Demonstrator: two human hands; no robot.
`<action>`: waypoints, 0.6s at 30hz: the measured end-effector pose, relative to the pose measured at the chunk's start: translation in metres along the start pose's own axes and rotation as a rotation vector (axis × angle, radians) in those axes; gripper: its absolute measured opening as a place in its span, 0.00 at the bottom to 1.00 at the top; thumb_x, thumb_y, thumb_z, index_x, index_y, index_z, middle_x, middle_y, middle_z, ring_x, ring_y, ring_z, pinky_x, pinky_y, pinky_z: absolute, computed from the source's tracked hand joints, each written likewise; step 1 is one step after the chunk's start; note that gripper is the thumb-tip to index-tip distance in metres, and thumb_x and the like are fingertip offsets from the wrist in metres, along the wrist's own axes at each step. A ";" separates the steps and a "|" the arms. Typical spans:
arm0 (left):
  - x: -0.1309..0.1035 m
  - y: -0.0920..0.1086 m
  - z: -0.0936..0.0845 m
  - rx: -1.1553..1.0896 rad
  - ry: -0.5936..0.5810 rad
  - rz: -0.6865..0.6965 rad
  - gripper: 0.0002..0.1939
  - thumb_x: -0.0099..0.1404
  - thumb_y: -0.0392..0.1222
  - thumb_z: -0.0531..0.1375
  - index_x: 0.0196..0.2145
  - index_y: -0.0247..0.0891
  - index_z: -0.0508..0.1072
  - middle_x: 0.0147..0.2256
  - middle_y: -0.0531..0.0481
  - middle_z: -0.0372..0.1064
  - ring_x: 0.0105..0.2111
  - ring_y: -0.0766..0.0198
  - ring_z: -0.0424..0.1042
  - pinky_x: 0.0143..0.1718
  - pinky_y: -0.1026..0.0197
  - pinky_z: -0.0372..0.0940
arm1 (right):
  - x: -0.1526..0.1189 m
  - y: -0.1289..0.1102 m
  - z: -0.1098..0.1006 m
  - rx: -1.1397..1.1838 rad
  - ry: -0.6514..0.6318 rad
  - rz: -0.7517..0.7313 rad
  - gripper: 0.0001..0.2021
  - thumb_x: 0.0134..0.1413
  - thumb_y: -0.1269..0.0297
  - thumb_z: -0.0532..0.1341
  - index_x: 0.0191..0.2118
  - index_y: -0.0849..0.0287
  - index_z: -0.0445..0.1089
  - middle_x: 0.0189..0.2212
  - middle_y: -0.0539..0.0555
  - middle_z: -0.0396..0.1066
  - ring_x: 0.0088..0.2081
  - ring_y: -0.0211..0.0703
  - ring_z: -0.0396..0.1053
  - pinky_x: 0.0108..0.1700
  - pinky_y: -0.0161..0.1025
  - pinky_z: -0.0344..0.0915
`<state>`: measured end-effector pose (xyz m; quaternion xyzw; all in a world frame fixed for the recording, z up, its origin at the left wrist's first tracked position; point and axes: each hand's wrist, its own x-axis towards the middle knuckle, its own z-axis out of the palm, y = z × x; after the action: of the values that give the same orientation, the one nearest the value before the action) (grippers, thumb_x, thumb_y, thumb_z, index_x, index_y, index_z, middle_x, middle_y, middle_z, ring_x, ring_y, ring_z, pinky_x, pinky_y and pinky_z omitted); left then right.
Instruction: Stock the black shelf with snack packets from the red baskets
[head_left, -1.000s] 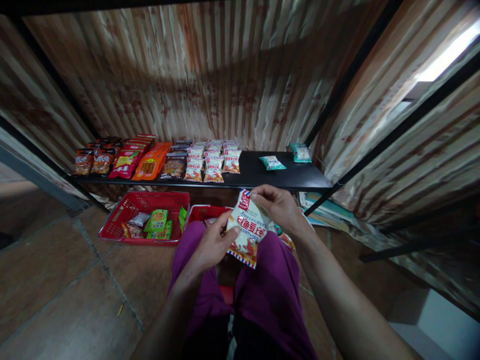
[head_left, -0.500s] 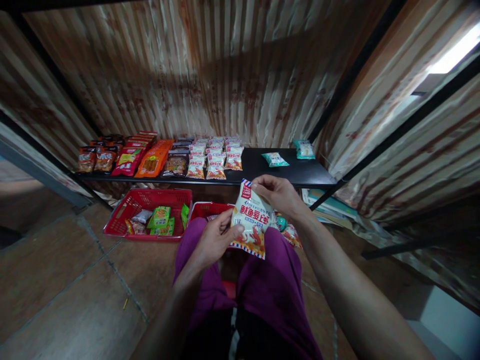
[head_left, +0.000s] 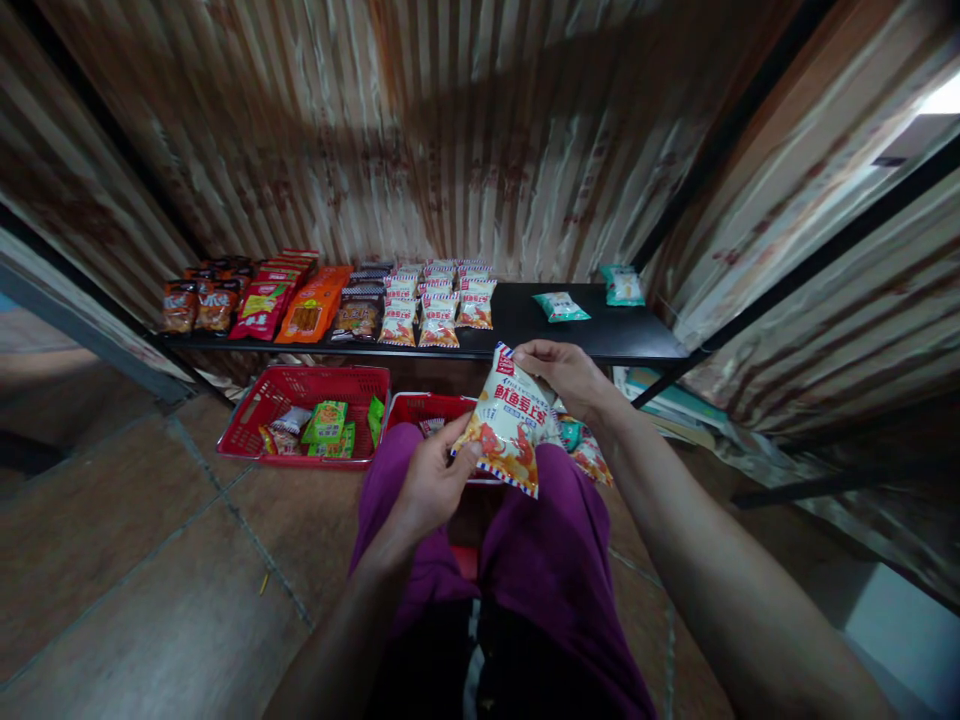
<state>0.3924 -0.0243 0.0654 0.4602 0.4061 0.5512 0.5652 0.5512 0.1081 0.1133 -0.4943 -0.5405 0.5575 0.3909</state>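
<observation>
A white snack bag [head_left: 511,425] with red lettering and a striped edge is held tilted above my knees. My left hand [head_left: 433,480] pinches its lower left edge between thumb and fingers. At its upper right corner my right hand [head_left: 566,375] grips the top, fingers bent over it. Matching white bags [head_left: 439,318] stand in short rows on the black shelf [head_left: 510,340] in front of me. Two teal bags, one lying flat [head_left: 561,307] and one farther back [head_left: 622,286], are on the shelf's right part.
Left on the shelf are dark-brown bags [head_left: 358,318], an orange pack [head_left: 309,318], red packs [head_left: 262,310] and several dark-orange bags [head_left: 180,308]. Below, a red basket [head_left: 255,400] holds green packets [head_left: 326,423]. Another red basket [head_left: 409,404] is partly behind my knees. More bags [head_left: 592,460] show by my right knee.
The snack bag has shifted slightly right and tilted a little more, with both hands still on it. The whole view has moved slightly.
</observation>
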 end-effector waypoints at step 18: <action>-0.002 0.002 0.003 -0.214 0.046 -0.061 0.29 0.58 0.47 0.61 0.56 0.36 0.66 0.51 0.41 0.69 0.46 0.50 0.72 0.44 0.51 0.71 | 0.024 0.024 0.004 -0.023 -0.102 0.117 0.10 0.34 0.62 0.70 0.22 0.59 0.70 0.15 0.46 0.66 0.17 0.32 0.60 0.21 0.32 0.58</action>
<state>0.3947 -0.0265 0.0676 0.3721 0.3717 0.5843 0.6181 0.5446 0.1277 0.0864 -0.5004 -0.5361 0.5978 0.3238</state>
